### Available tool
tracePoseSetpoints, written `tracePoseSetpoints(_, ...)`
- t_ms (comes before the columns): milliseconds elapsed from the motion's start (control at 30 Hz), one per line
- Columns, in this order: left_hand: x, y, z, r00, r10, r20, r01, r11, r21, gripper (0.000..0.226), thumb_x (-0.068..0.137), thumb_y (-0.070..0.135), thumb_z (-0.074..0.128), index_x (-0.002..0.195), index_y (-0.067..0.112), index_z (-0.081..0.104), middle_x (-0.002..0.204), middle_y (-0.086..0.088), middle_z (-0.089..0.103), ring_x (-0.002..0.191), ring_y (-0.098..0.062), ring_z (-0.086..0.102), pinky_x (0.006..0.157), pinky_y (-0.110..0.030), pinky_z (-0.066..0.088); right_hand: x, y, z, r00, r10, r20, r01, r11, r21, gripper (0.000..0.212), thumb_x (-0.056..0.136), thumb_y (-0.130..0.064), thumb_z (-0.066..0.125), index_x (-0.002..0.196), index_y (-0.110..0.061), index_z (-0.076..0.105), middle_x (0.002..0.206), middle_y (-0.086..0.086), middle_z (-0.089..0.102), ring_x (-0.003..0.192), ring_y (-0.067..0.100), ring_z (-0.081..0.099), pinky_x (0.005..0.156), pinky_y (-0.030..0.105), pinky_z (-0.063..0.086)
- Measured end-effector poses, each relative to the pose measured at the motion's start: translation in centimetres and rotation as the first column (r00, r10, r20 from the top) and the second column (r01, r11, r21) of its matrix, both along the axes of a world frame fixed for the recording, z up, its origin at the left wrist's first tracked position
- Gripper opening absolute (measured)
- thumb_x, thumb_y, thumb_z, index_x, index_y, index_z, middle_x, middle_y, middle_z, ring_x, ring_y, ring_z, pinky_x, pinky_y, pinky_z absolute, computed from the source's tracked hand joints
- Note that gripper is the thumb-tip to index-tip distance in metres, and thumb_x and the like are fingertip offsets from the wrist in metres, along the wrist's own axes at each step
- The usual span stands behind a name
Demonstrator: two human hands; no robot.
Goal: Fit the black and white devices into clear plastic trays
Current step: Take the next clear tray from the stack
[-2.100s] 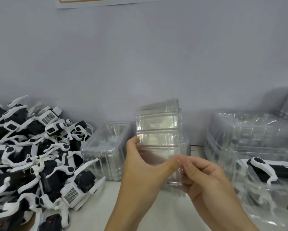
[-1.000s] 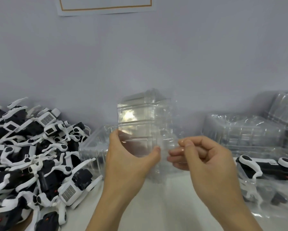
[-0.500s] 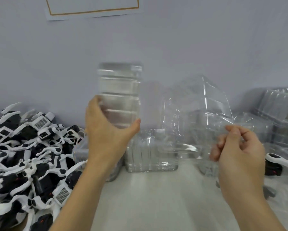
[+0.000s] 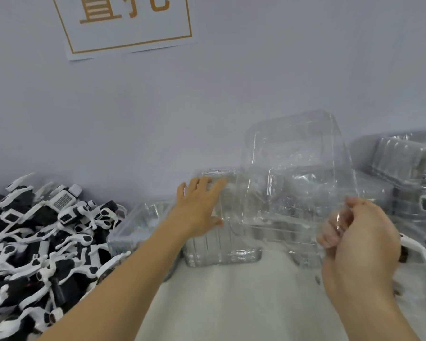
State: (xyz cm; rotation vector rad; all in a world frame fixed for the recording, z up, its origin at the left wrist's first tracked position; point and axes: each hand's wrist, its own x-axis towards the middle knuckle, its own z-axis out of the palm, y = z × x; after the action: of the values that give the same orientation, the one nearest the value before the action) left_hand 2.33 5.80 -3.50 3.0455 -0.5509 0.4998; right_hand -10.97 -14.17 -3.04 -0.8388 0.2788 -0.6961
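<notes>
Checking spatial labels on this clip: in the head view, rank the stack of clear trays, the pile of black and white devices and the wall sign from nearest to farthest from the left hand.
1. Stack of clear trays: directly under the left hand, touching.
2. Pile of black and white devices: on the table, to its left.
3. Wall sign: high on the wall, farthest.

At about eleven o'clock from where I look, a white paper sign (image 4: 130,23) hangs on the wall (image 4: 256,82), with an orange border line and large orange characters cut off at the top edge, so I cannot read them. Nothing else shows legible writing.
</notes>
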Motion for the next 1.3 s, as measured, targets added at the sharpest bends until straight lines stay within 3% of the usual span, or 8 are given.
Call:
tracePoseSetpoints(200, -3.3, -1.5, 0.8, 0.986, 0.158, -0.048, -0.161, 0.984, -0.071, 0.096, 0.093, 0.047, 0.063, 0.156, 0.027, -0.007, 0.164, -0.003, -0.005, 0.152, -0.028, -0.013, 0.118, -0.059, 0.001, 0.2, 0.4, -0.1, 0.994, 0.111, 0.005, -0.111, 0.994, -0.004, 0.027, 0.094, -0.002, 0.034, 0.081, -0.018, 0.051, 0.049, -0.009, 0.034, 0.041, 0.01, 0.028, 0.036, 0.022, 0.023)
tracePoseSetpoints(333, -7.3, -0.2, -0.1, 0.896, 0.383, 0.223, -0.205, 0.805, -0.557, 0.036, 0.095, 0.023, 0.051, 0.131, 0.021, 0.054, 0.134, -0.006, 0.053, 0.129, -0.029, 0.04, 0.102, -0.041, 0.033, 0.2, 0.9, -0.1, 0.96, 0.278, -0.01, -0.278, 0.96, -0.042, 0.028, 0.097, -0.005, 0.036, 0.076, -0.018, 0.05, 0.047, -0.008, 0.032, 0.035, 0.008, 0.024, 0.032, 0.019, 0.021)
tracePoseSetpoints(400, -10.0, 0.7, -1.7, 0.905, 0.403, 0.138, -0.093, 0.503, -0.859, 0.009, 0.096, 0.018, 0.057, 0.098, 0.019, 0.066, 0.101, 0.003, 0.068, 0.103, -0.022, 0.06, 0.082, -0.029, 0.042, 0.0, 1.5, 0.0, 0.92, 0.392, -0.016, -0.392, 0.916, -0.082, 0.032, 0.098, -0.006, 0.038, 0.07, -0.019, 0.049, 0.047, -0.006, 0.029, 0.034, 0.009, 0.022, 0.034, 0.02, 0.018)
tracePoseSetpoints(467, -11.6, 1.1, -2.8, 0.961, 0.247, -0.124, -0.127, -0.004, -0.992, 0.02, 0.101, 0.016, 0.053, 0.09, 0.011, 0.069, 0.081, 0.002, 0.072, 0.079, -0.021, 0.068, 0.064, -0.024, 0.05, -0.2, 2.2, -0.1, 0.869, 0.493, -0.047, -0.495, 0.86, -0.12, 0.036, 0.097, -0.006, 0.041, 0.065, -0.02, 0.048, 0.048, -0.006, 0.028, 0.035, 0.01, 0.021, 0.04, 0.024, 0.012)
tracePoseSetpoints(533, -12.2, 1.2, -3.4, 0.955, -0.062, -0.291, -0.287, -0.454, -0.843, 0.035, 0.105, 0.023, 0.042, 0.092, 0.002, 0.067, 0.073, -0.011, 0.069, 0.061, -0.028, 0.066, 0.06, -0.034, 0.052, -0.3, 3.1, -0.5, 0.815, 0.571, -0.098, -0.58, 0.801, -0.147, 0.037, 0.097, -0.005, 0.041, 0.064, -0.018, 0.049, 0.048, -0.005, 0.027, 0.035, 0.01, 0.02, 0.042, 0.027, 0.01)
tracePoseSetpoints(600, -12.6, 1.5, -4.3, 0.936, -0.186, -0.298, -0.349, -0.597, -0.722, 0.043, 0.106, 0.034, 0.034, 0.087, 0.007, 0.062, 0.065, -0.01, 0.064, 0.049, -0.024, 0.062, 0.056, -0.032, 0.051, -0.3, 4.0, -1.1, 0.777, 0.61, -0.158, -0.63, 0.757, -0.174, 0.035, 0.098, -0.003, 0.041, 0.067, -0.015, 0.051, 0.049, -0.004, 0.027, 0.035, 0.01, 0.02, 0.041, 0.026, 0.012)
tracePoseSetpoints(867, -15.4, 3.2, -5.3, 0.946, -0.164, -0.28, -0.309, -0.711, -0.631, 0.039, 0.1, 0.042, 0.049, 0.068, 0.021, 0.044, 0.048, 0.007, 0.032, 0.031, -0.007, 0.024, 0.029, -0.018, 0.024, -0.5, 5.3, -3.7, 0.809, 0.498, -0.313, -0.575, 0.782, -0.241, 0.029, 0.098, 0.0, 0.04, 0.073, -0.011, 0.049, 0.051, -0.002, 0.026, 0.042, 0.013, 0.02, 0.038, 0.024, 0.021)
tracePoseSetpoints(1300, -15.4, 5.0, -6.4, 0.909, -0.137, -0.392, -0.415, -0.368, -0.832, 0.023, 0.104, 0.029, 0.046, 0.085, 0.015, 0.049, 0.05, 0.004, 0.03, 0.038, -0.009, 0.022, 0.034, -0.017, 0.018, -4.2, 7.0, -7.8, 0.657, 0.557, -0.509, -0.694, 0.71, -0.119, 0.026, 0.097, -0.012, 0.052, 0.097, 0.005, 0.071, 0.054, 0.014, 0.054, 0.044, 0.025, 0.053, 0.05, 0.03, 0.039)
